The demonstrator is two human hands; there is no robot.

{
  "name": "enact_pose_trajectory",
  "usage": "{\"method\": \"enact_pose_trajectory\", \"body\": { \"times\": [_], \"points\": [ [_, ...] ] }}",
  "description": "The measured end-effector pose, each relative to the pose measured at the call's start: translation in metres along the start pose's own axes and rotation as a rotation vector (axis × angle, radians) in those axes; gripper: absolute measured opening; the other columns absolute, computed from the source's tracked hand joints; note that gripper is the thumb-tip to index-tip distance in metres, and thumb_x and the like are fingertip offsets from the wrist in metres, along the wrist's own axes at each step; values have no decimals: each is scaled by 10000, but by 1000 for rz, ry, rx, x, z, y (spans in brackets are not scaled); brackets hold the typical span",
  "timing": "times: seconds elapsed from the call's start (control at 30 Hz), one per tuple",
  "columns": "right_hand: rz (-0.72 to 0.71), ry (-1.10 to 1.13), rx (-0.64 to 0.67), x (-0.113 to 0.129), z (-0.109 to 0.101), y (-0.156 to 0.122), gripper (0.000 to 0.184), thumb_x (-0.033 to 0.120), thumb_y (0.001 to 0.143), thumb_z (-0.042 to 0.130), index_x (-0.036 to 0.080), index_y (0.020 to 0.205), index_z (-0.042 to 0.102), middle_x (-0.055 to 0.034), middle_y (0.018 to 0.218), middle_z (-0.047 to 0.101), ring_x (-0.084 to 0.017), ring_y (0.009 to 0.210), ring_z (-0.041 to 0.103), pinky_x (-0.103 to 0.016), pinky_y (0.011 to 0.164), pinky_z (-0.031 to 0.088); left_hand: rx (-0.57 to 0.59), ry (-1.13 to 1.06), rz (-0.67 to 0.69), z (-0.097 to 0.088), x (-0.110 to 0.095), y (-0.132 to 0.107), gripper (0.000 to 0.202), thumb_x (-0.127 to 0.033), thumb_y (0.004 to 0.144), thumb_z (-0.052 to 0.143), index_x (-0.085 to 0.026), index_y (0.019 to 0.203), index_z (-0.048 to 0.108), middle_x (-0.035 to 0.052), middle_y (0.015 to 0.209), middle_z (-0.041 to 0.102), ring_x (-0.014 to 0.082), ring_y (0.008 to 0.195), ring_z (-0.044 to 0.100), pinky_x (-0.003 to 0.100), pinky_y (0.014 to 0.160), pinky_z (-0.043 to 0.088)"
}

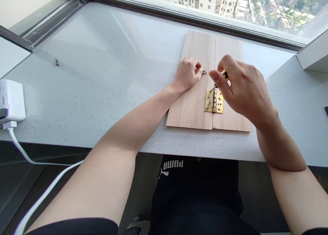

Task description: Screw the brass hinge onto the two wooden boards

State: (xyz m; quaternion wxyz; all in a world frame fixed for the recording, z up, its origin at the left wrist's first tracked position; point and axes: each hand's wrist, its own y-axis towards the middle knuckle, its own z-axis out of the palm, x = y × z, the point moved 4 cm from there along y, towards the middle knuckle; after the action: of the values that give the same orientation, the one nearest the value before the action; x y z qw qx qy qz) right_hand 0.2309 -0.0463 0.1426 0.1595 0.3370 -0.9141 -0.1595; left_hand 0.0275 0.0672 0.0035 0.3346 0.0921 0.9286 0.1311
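At the far left, a white charger (11,101) sits on the speckled tabletop (77,101), with its white cable (30,190) dropping over the near edge. Farther out lies a small brown scrap (57,62).

The left hand (187,74) is curled shut on the left board (191,105), and a small metal piece (204,72) pokes from its fingertips; most of what it grips is hidden. Two pale wooden boards lie side by side, and a brass hinge (214,101) spans their seam near the near end. The right board (229,52) runs under the right hand (243,88), which is closed around a yellow-and-black screwdriver (224,76). The screwdriver's shaft angles down to the hinge's far edge, its tip at or just by the left leaf.

The tip could skid off the brass under uneven pressure and score the wood. The small piece could slip from the fingers and drop into the seam or roll away. Nothing visibly clamps the boards, so a hard push could shift them apart and pull the hinge askew.
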Motion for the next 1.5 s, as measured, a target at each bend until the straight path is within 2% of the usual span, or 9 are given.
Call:
{"method": "enact_pose_trajectory", "body": {
  "times": [0.1,0.23,0.37,0.5,0.6,0.7,1.1,1.33,1.5],
  "points": [
    [32,-24,-26,-8,2,3,419,580,1280,394,297,1043,592,-21,730,612,-238,602,491,-419,662,352,-36,-13,11,2,2,1,171,-449,1141,693,-300,1057,690,109,1083,778,360,1262,684,587,1206,524],
    [-16,60,-45,-15,-1,2,202,466,1257,471,317,1220,603,-70,904,722,-303,780,672,-455,746,518,-57,-47,22,4,4,2,163,-486,1113,740,-323,1122,734,115,1077,784,400,1275,711,633,1230,540],
    [-55,85,-27,-12,-3,-1,103,377,1209,531,317,1279,578,-97,1021,728,-333,897,705,-506,805,583,-43,-45,6,3,2,2,141,-454,1101,756,-315,1119,756,126,1107,786,414,1271,720,670,1267,520],
    [-37,60,-50,-7,-3,-1,148,462,1215,546,315,1212,560,-90,1018,722,-314,856,680,-471,748,531,-31,-47,12,2,2,2,137,-443,1096,756,-309,1125,762,124,1087,773,414,1263,720,669,1263,527],
    [36,12,-66,-13,0,1,333,607,1251,449,309,1121,523,-26,798,625,-252,624,526,-432,641,408,-37,-41,20,3,3,2,125,-432,1106,736,-309,1123,757,123,1066,769,404,1257,713,652,1251,539],
    [34,15,-84,-21,0,2,333,607,1259,438,320,1113,521,13,700,550,-236,553,447,-425,627,388,-56,-37,28,4,5,2,132,-449,1114,722,-323,1137,755,120,1050,769,403,1249,706,658,1243,549],
    [-67,104,-30,-12,-4,-2,51,360,1194,592,331,1236,599,-117,1142,761,-332,925,704,-533,860,610,-50,-47,3,4,4,2,112,-426,1094,752,-315,1081,751,127,1101,775,416,1272,715,667,1265,524],
    [-79,93,-85,-21,0,3,335,348,1231,500,334,1527,655,-166,1313,781,-377,1122,764,-549,966,631,-45,-42,14,5,5,3,115,-425,1103,708,-316,1078,738,129,1130,795,390,1257,714,643,1264,522],
    [-38,58,-100,-21,-1,6,423,557,1262,473,327,1533,702,-138,1172,778,-344,998,742,-489,863,612,-45,-39,6,3,3,2,89,-410,1097,709,-328,1071,735,119,1103,792,385,1258,709,640,1246,533]
  ]
}}
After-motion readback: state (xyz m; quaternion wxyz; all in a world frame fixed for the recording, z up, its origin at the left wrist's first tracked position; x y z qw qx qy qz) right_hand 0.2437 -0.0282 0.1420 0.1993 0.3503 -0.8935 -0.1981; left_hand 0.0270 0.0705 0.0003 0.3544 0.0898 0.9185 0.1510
